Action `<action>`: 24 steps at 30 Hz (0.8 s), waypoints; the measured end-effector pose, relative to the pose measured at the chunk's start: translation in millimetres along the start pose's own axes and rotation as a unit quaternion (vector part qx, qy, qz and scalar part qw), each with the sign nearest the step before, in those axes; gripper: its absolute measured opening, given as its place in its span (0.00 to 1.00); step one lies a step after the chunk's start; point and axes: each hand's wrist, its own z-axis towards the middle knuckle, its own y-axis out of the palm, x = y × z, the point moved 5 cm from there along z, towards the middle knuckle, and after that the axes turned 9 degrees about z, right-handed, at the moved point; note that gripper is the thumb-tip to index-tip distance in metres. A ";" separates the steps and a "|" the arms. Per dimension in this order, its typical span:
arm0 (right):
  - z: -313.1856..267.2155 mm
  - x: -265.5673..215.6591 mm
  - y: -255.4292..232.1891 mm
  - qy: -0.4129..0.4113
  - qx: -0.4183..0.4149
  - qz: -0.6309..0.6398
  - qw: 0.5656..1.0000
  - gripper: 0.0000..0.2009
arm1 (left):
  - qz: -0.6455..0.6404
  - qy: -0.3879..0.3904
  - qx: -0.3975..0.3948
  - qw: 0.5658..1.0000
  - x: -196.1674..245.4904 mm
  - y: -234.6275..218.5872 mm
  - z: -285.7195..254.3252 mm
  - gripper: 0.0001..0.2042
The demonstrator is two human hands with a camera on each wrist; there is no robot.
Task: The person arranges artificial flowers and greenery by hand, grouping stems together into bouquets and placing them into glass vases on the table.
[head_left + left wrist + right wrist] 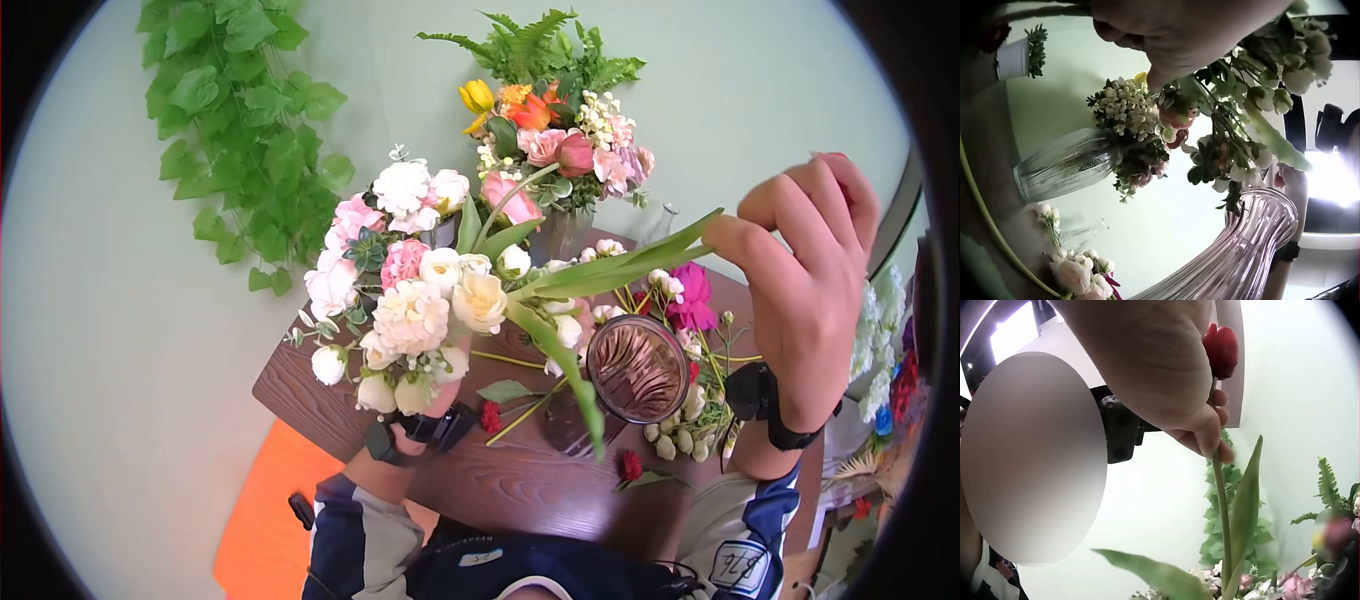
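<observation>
My left hand (450, 385) grips the stems of a bouquet from below, most of the hand hidden under the blooms; the same hand (1179, 31) fills the top of the left wrist view. White and pink flowers (410, 315) make up the bouquet, and a pinkish-red tulip (575, 155) on a curved stem leans out of it. Raised at the right, my right hand (810, 245) pinches the stem of a red tulip (1221, 351) just under its bloom. That tulip's long green leaves (640, 265) spread over the bouquet's right side. Below them stands a pink ribbed glass vase (640, 370).
Loose stems with white buds (690, 425), a magenta flower (692, 298) and small red flowers (630, 463) lie around the vase on the brown table (490, 490). Behind stands a filled clear vase (1072, 165). Green vines (245, 120) hang on the wall.
</observation>
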 end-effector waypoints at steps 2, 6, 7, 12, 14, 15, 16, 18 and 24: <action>1.0 3.5 8.5 -0.014 -0.002 0.011 1.000 0.05 | -0.005 -0.007 -0.001 1.000 -3.9 -3.2 -8.0 0.20; -0.1 -5.0 31.8 -0.046 0.004 0.074 0.996 0.04 | -0.014 -0.018 0.000 1.000 -36.1 -24.2 -42.4 0.20; -1.1 -8.0 37.9 -0.045 0.003 0.089 0.995 0.04 | -0.016 -0.019 0.000 1.000 -35.0 -24.0 -41.8 0.20; -8.4 -14.5 46.4 -0.021 0.009 0.088 0.996 0.03 | -0.031 -0.032 0.009 0.999 -14.5 -14.9 -35.1 0.20; -9.6 -16.0 45.6 -0.019 0.010 0.075 0.997 0.03 | -0.038 -0.037 0.011 0.999 -15.3 -14.2 -31.9 0.20; -9.9 -17.0 44.4 -0.023 0.013 0.083 0.996 0.04 | -0.041 -0.039 0.011 0.998 -20.0 -16.7 -35.3 0.19; -10.6 -17.5 43.4 -0.026 0.016 0.091 0.995 0.05 | -0.044 -0.041 0.011 0.998 -25.6 -21.0 -40.9 0.19; -12.5 -15.9 39.4 -0.028 0.044 0.108 0.993 0.07 | -0.048 -0.046 0.012 0.998 -28.2 -21.9 -44.3 0.19; -10.9 3.4 1.8 -0.004 0.027 0.089 0.996 0.19 | -0.061 -0.061 0.018 0.996 -4.1 -8.4 -20.9 0.19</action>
